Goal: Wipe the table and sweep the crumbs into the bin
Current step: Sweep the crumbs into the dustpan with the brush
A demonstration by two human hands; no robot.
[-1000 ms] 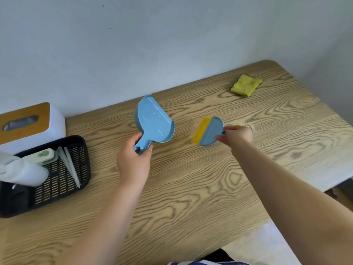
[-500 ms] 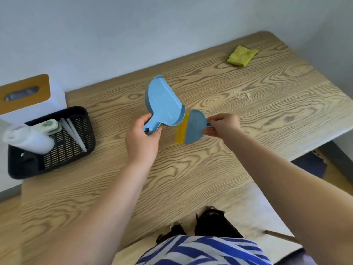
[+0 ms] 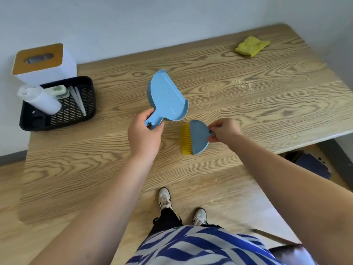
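My left hand [image 3: 144, 133] grips the handle of a blue dustpan [image 3: 166, 96], held above the middle of the wooden table [image 3: 210, 104]. My right hand [image 3: 224, 131] pinches the short handle of a small blue brush with yellow bristles [image 3: 194, 137], just right of and below the dustpan. A small patch of crumbs [image 3: 244, 85] lies on the table to the right, beyond the brush. A yellow cloth [image 3: 251, 46] sits crumpled at the far right corner. A white bin with a wooden slotted lid [image 3: 45, 64] stands at the far left.
A black mesh tray [image 3: 57, 111] at the left holds a white bottle [image 3: 39, 99], a small green-white item and clear sticks. The table's front edge runs close to my body; my shoes [image 3: 164, 199] stand on the floor below. Dark items lie on the floor at right.
My view pulled back and tilted down. The brush moved apart from the dustpan, a little down and right. Both hands keep their hold.
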